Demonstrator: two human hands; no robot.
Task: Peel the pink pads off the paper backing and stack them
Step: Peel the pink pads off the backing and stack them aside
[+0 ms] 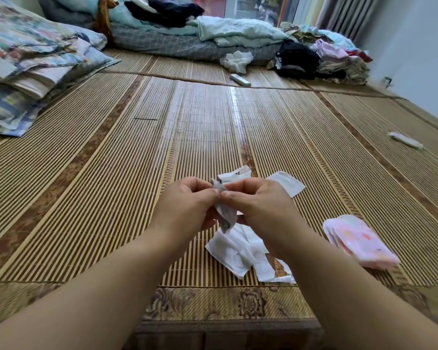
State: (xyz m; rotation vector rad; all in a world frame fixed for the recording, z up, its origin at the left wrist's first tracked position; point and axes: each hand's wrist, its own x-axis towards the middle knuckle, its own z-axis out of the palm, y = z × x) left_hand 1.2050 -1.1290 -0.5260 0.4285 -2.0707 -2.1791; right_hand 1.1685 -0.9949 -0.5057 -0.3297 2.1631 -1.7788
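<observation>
Left hand [187, 207] and right hand [261, 208] pinch a grey-white strip [224, 210], long axis 12-to-6 o'clock, above the bamboo mat [111, 173]; stacked pink pads [359, 242] lie at 4 o'clock, bedding [213, 34] at 12 o'clock.

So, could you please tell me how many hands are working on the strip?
2: the left hand and the right hand both pinch the grey strip above the white papers.

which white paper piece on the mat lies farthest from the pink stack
The long, narrow white piece far right on the bamboo mat, alone; the other papers cluster beside the pink stack.
</observation>
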